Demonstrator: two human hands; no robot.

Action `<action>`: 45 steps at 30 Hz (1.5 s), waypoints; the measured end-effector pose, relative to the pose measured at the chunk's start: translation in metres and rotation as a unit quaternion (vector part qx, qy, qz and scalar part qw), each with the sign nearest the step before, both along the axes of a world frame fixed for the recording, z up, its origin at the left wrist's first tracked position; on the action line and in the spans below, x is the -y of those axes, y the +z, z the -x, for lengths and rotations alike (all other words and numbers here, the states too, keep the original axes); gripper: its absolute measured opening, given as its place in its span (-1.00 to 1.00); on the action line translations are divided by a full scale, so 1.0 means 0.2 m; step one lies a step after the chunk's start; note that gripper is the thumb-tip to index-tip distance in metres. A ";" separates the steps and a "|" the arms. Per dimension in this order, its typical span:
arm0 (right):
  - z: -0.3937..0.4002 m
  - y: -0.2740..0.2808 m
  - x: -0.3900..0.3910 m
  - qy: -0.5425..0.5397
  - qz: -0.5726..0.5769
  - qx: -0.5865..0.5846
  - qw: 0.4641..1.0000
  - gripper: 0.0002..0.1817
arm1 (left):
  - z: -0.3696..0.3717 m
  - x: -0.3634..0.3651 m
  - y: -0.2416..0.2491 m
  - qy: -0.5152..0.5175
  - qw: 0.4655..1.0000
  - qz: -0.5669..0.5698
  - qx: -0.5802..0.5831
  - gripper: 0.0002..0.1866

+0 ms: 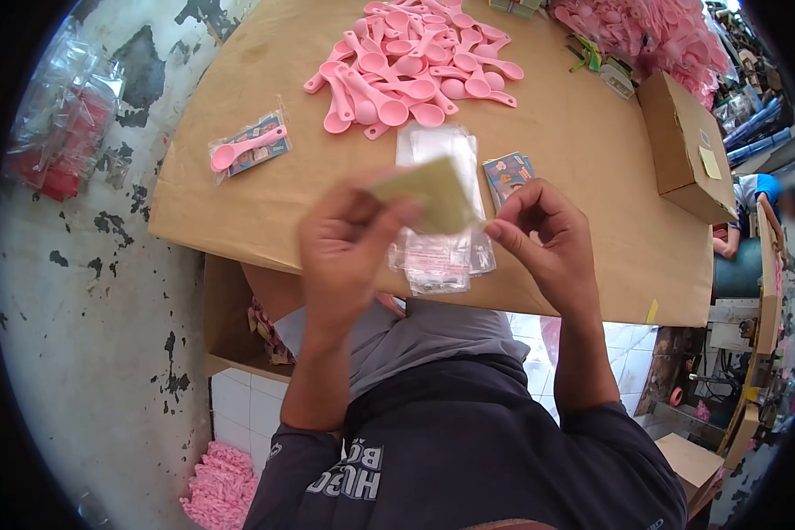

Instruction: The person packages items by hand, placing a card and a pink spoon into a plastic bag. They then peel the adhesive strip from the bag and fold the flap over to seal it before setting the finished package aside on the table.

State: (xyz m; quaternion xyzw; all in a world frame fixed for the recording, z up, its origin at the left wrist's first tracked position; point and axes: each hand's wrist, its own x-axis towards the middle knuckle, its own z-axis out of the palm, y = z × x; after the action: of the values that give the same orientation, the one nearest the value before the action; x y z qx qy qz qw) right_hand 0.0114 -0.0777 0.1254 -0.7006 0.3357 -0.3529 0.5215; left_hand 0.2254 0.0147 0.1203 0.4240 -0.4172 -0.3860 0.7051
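My left hand [344, 252] is raised over the table's near edge and pinches a small yellowish card [433, 190] by its left corner. My right hand [543, 234] is beside it, fingers curled, thumb and forefinger touching the card's right edge. Under both hands lies a stack of clear plastic bags [437, 256]. A pile of pink plastic spoons [406, 62] spreads across the far side of the brown table [238, 203]. One packed spoon in a clear bag [249, 147] lies to the left. A small stack of printed cards [507, 172] sits behind my right hand.
A cardboard box [685, 146] stands at the table's right edge, with a bag of pink items [645, 31] behind it. Red packets in plastic [62, 132] lie on the floor to the left, pink pieces [221, 486] lower down. Another person [755, 199] sits far right.
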 end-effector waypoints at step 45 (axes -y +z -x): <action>-0.09 -0.11 -0.07 0.071 0.359 -0.143 0.920 -0.60 | -0.04 0.09 -0.11 -0.044 0.975 -0.208 0.063 -0.78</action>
State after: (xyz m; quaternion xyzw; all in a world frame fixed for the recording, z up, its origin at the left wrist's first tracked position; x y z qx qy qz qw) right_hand 0.0296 -0.0646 0.1038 -0.9057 0.2072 -0.3078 0.2053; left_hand 0.2336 -0.0040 0.0978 0.5660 -0.3899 -0.4672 0.5562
